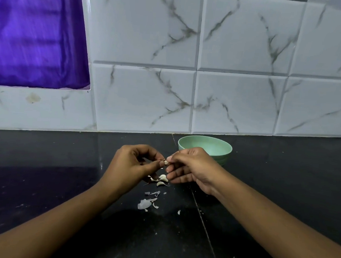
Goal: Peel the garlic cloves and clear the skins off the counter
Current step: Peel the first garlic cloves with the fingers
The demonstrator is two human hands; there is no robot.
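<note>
We pinch one garlic clove (166, 163) between our left hand (132, 164) and right hand (191, 167) above the counter (262, 184) — more cloves (162, 180) and loose skins (148, 202) lie beneath, a green bowl (214, 146) just behind.

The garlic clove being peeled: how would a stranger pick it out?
Find the black counter below the marbled tiles. Over its middle, left hand and right hand pinch the garlic clove between them. Unlike the loose cloves beneath, it is off the counter.
</note>
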